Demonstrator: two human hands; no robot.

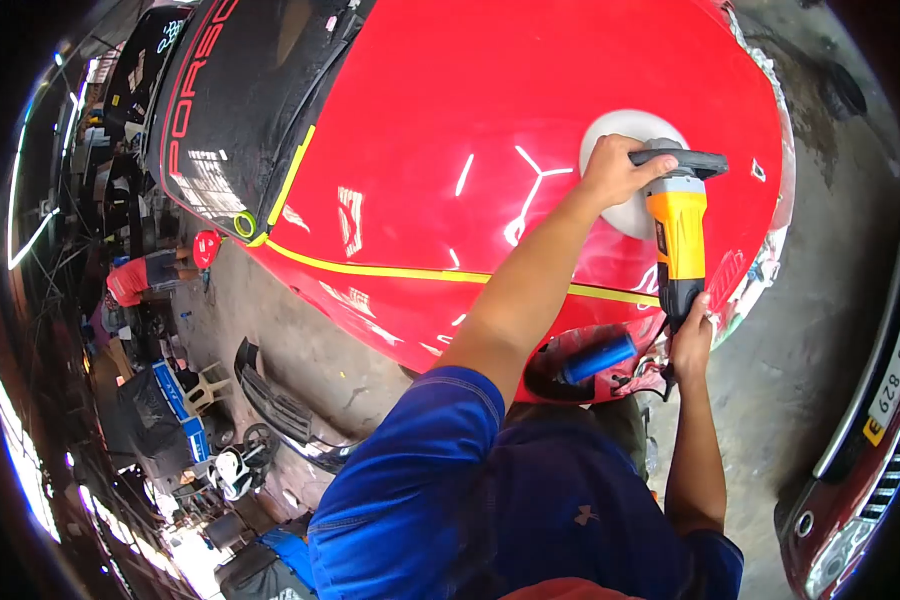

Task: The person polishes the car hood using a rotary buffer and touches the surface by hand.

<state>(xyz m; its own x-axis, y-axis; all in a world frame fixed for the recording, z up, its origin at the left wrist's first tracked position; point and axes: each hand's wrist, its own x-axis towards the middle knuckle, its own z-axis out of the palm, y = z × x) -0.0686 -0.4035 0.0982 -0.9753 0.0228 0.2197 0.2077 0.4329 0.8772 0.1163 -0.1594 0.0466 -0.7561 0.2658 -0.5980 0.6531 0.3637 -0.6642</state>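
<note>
The yellow-and-black polisher [680, 235] is on the right part of the red hood [450, 110], with its round white pad [625, 218] laid against the paint. The left hand [618, 172] is closed around the black front handle [708, 162], just above the pad, probably to guide it and press it evenly. The right hand [691, 345] is wrapped around the rear end of the body, near the hood's edge; I judge that this grip carries the weight and controls the turning force. A dark label on the body is too small to read.

Yellow tape [370, 268] follows the edge of the hood, perhaps for protecting the seam from the pad. Below it, a blue cylinder [600, 358] lies in the opening at the car's front corner; its purpose I cannot tell. On the blue shirt [410, 450] there is a small pale logo, which looks like Under Armour.

Farther out, the dark windscreen [260, 90] carries red letters, "PORSC", and the rest is cut off. At the far right, the plate [888, 375] of a dark red vehicle shows "829"; the characters before it are not certain.
</note>
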